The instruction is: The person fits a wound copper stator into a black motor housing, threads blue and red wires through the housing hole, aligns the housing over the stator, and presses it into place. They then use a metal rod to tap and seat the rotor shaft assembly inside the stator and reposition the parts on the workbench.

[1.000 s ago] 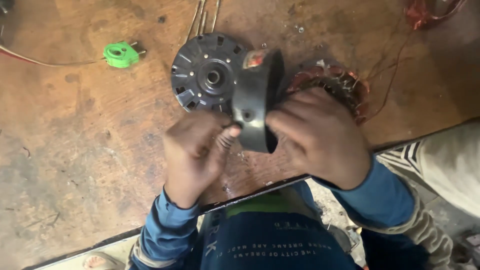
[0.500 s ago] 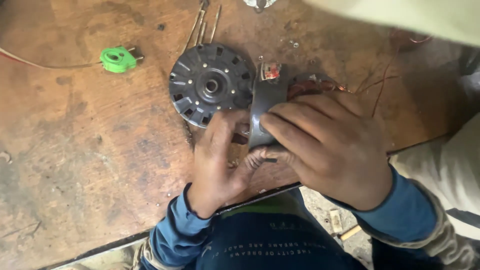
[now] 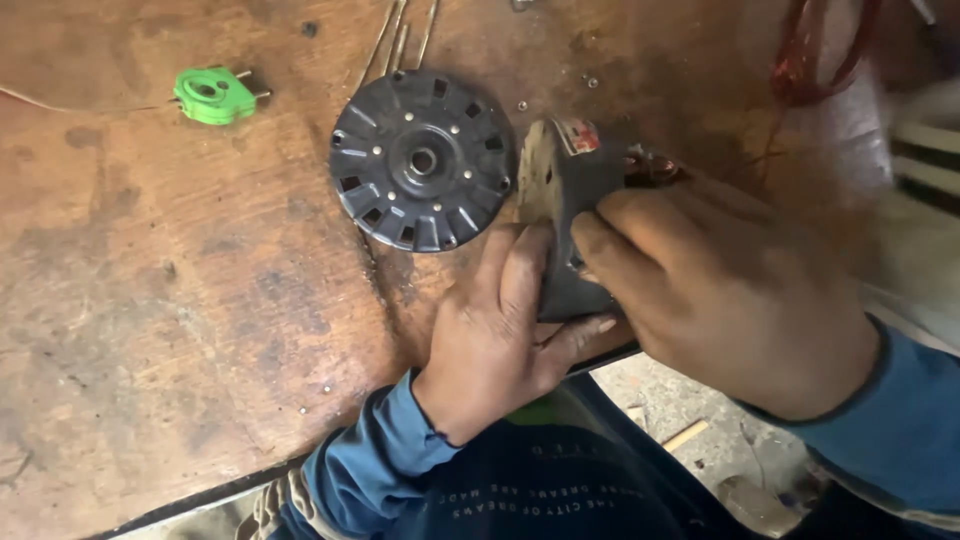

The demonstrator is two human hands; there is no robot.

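Both my hands hold a dark round motor housing (image 3: 570, 200) standing on edge at the near rim of a worn brown wooden table (image 3: 150, 300). My left hand (image 3: 500, 330) presses flat against its left face and underside. My right hand (image 3: 720, 290) wraps over its right side, hiding the copper winding behind it. A small red and white sticker sits on the housing's top. Just left of it lies a flat black slotted motor cover (image 3: 422, 160) with rivets and a centre hole.
A green plug (image 3: 214, 95) with a thin wire lies at the far left. Metal rods (image 3: 400, 40) rest above the cover. Red wires (image 3: 800, 60) hang at the top right, beside a person's striped sleeve (image 3: 925, 170). Small screws dot the table.
The housing has come down from the air to rest on the table's near edge. My left hand moved from its lower rim to flat against its side. The camera moved closer.
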